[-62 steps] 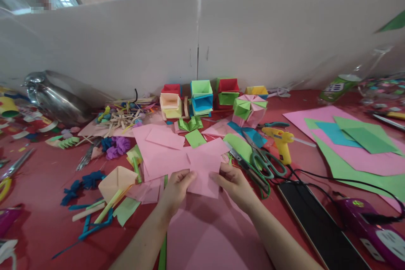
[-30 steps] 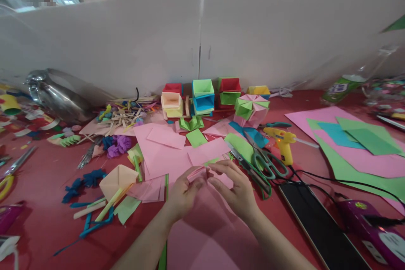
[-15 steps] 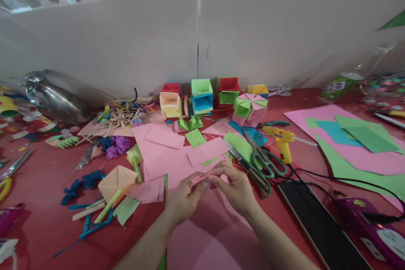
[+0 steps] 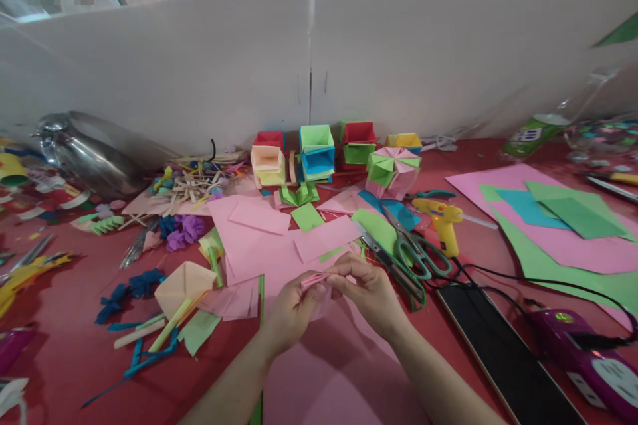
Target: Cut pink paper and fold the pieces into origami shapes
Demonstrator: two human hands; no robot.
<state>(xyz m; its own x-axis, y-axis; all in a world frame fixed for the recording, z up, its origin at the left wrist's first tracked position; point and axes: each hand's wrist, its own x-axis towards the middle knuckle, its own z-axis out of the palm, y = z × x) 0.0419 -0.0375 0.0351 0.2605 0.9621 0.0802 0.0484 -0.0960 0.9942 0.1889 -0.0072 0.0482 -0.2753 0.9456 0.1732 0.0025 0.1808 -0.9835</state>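
Between my two hands is a small folded piece of pink paper, layered in narrow pleats. My left hand pinches its left end between thumb and fingers. The thumb and fingertips of my right hand grip the right end, hiding part of it. Both hands hover over a large pink sheet. Just beyond them lie a pink paper strip and a green paper square. Right of my right hand are a green-edged cutter knife and green-handled scissors.
Folded paper boxes line the white partition. A yellow glue gun, a phone and a purple power strip with cables lie right. Coloured sheets are stacked beyond. Left are a peach paper piece and a steel jug.
My hands stay nearly in place, still gripping the folded pink paper. Something yellow now covers the scissors at the far left edge. The person behind the partition has shifted left.
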